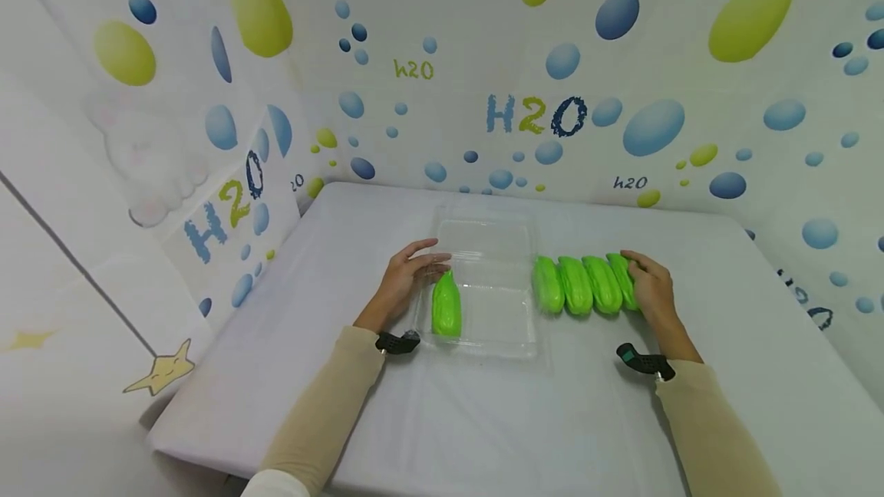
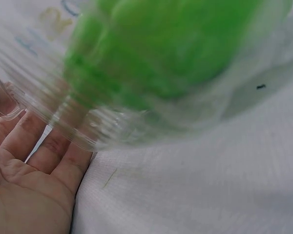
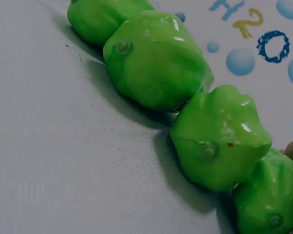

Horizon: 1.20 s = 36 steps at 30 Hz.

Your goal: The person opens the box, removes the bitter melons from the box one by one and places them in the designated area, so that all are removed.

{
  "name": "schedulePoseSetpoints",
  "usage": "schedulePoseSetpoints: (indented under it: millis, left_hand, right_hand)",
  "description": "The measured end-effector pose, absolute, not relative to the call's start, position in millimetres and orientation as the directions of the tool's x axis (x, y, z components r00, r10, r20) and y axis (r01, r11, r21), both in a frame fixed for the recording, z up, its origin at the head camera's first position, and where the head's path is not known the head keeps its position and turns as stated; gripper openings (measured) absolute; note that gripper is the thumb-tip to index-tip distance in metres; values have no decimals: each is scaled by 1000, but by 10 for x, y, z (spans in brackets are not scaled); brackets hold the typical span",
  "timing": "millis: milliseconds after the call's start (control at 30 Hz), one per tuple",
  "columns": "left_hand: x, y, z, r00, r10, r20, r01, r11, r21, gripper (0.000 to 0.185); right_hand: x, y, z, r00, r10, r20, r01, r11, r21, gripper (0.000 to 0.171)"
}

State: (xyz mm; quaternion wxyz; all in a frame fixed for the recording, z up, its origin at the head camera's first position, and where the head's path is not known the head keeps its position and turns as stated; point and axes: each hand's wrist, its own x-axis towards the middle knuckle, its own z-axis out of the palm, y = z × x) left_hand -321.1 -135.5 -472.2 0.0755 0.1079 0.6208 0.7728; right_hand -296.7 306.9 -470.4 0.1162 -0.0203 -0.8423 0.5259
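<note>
A clear plastic clamshell box (image 1: 497,317) lies opened flat, its lid away from the person. One elongated, ribbed green toy vegetable (image 1: 446,305) lies in its near half, on the left side. At the box's left edge my left hand (image 1: 403,280) touches the plastic with extended fingers; the left wrist view shows those fingers (image 2: 51,151) against the box wall. To the right of the box, several like toy vegetables (image 1: 576,286) lie side by side in a row. My right hand (image 1: 652,286) holds the rightmost toy vegetable (image 3: 268,195), partly covering it.
A white cloth covers the table (image 1: 539,420). Behind it and along the sides hang white curtains (image 1: 470,152) printed with blue and green drops. Each wrist wears a dark strap (image 1: 645,361) at the sleeve's end.
</note>
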Motion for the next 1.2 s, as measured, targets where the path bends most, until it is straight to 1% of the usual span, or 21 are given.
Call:
schedulePoseSetpoints:
  millis: [200, 333, 567, 767, 1000, 1200]
  left_hand:
    - [-3241, -1380, -4702, -966, 238, 102, 54, -200, 978, 43]
    - [-3234, -1388, -4671, -969, 234, 81, 34, -199, 979, 40]
    - [-3134, -1373, -4541, -956, 281, 84, 27, -200, 979, 39]
    - [-3103, -1370, -4541, -957, 282, 73, 12, -213, 977, 38]
    - [-3106, -1362, -4599, -958, 279, 74, 11, -221, 975, 38]
    - [-3196, -1357, -4716, -963, 255, 85, 31, -211, 977, 42]
  right_hand:
    - [-3004, 3034, -4677, -972, 158, 172, -79, 471, -878, 47]
    - [-2997, 3023, -4675, -975, 166, 148, -50, 482, -875, 46]
    - [-2958, 3042, -4660, -972, 204, 119, 0, 505, -863, 40]
    - [-2953, 3067, -4648, -967, 241, 79, 59, 518, -853, 38]
    - [-2978, 3053, -4662, -952, 295, 81, 90, 524, -847, 43]
    - [-2984, 3009, -4671, -934, 347, 87, 109, 509, -854, 49]
